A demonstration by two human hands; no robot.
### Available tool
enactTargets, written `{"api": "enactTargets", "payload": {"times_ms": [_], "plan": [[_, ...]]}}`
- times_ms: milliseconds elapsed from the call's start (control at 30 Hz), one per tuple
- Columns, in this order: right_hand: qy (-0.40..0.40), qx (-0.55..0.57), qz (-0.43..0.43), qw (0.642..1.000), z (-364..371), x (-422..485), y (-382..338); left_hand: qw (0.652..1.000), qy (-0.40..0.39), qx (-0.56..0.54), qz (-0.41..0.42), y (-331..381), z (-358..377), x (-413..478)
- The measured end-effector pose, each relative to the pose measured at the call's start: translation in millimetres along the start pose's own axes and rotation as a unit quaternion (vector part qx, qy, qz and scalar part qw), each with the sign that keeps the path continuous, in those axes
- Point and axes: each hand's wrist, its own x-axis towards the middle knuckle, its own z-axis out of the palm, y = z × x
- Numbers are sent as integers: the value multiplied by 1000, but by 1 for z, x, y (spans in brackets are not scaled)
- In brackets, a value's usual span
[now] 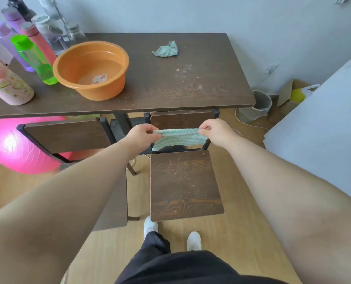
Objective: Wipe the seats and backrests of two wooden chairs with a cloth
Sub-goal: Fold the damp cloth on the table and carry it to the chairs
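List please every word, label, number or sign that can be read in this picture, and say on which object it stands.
No text can be read.
Sticker inside the orange basin: print too blurred to read.
Pink bottle: cartoon drawings only; any lettering too small to tell.
Other bottles, table, both cloths: no writing visible.

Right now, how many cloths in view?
2: one striped cloth stretched between left hand and right hand before the chair backrest; one crumpled cloth on the table.
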Motion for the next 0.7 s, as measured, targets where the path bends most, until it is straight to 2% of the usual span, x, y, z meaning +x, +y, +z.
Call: {"api": "enactTargets", "payload": {"times_ms": [267,367,700], "plan": [[-84,5,-1,996,52,-37,78,996,22,-45,-73,-54,88,-46],[-104,10,17,994,75,-47,104,993,8,-56,-106,-74,120,-54],[-140,34,81,986,154,-66,174,985,-59,19,-163,-138,193,-45]]}}
